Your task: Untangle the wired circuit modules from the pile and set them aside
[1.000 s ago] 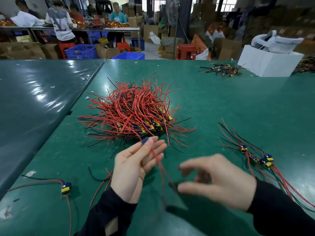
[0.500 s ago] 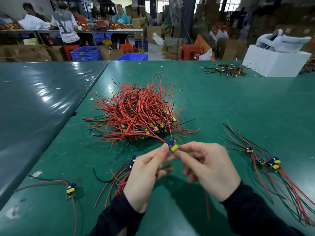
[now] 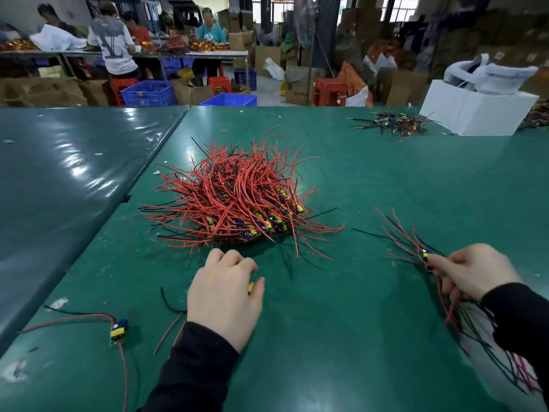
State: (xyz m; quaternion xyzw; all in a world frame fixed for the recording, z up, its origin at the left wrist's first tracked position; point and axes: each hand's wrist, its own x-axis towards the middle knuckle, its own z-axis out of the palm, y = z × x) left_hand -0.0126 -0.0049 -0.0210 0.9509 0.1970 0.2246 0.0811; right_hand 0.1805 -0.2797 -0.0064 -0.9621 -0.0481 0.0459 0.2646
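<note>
1. Busy workshop in bkgd: cardboard boxes, blue crates (image 3: pixel 148 93), red stools (image 3: pixel 329 91), people at a far bench.
2. Green table (image 3: pixel 371 179) fills foreground; seam w/ a second, darker table (image 3: pixel 65 179) running diagonally at left. Far edge just past white box (image 3: pixel 475 110) at upper right.
3. Pile (image 3: pixel 237 200) of red-wired modules mid-table, wires sticking out all round; yellow/blue parts visible along its near side.
4. Left hand (image 3: pixel 224 295) palm down just in front of pile, fingers curled over a module (image 3: pixel 251 286); only a yellow bit peeks out by the thumb, red & black leads trailing out under the wrist. Grip itself hidden, can't tell if clamped.
5. Right hand (image 3: pixel 475 270) well apart at right, pinching a module (image 3: pixel 425 257) betw. thumb & forefinger, over the set-aside bundle (image 3: pixel 463 319); its wires fan out both ways, lower ends cut off by sleeve & frame edge.
6. Single module (image 3: pixel 118 330) near left corner, one lead running off bottom edge.
7. Small tangle (image 3: pixel 392 123) far right beside white box, too small to make out.
8. Open green surface betw. the hands and right of pile.
</note>
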